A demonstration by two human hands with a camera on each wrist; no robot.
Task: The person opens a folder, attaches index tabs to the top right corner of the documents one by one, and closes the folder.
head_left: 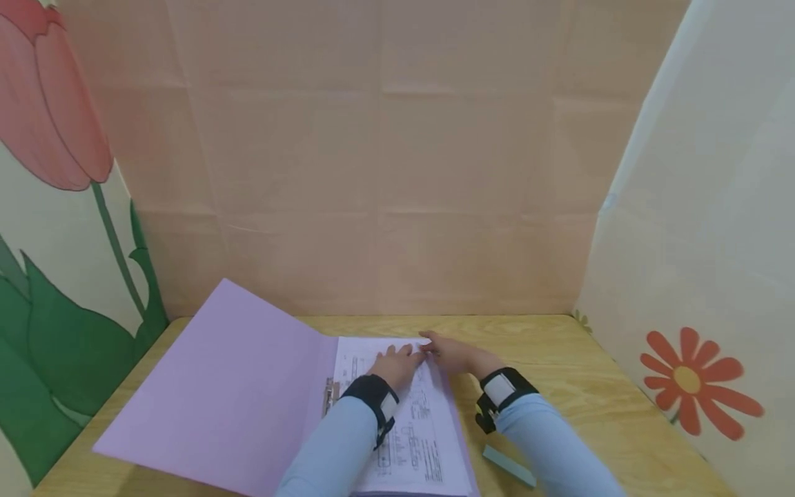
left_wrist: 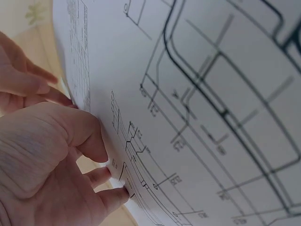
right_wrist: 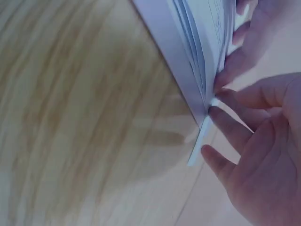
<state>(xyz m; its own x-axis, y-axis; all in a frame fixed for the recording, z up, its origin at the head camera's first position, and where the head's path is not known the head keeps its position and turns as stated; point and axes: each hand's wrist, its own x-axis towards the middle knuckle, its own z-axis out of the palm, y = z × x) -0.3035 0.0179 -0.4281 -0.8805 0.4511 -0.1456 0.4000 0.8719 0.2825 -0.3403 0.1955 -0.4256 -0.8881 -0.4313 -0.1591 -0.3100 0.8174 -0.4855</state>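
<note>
Head view: left hand (head_left: 397, 366) lies flat, fingers straight, on the printed sheets (head_left: 410, 421) in the open purple folder (head_left: 223, 386); right hand (head_left: 450, 353) touches their far corner, fingers relaxed.

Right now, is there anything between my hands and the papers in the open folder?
No, nothing visible is in the way. The left hand lies on the top printed sheet, and the right hand has its fingertips at the far right corner of the papers. The small blue block lies apart on the table.
</note>
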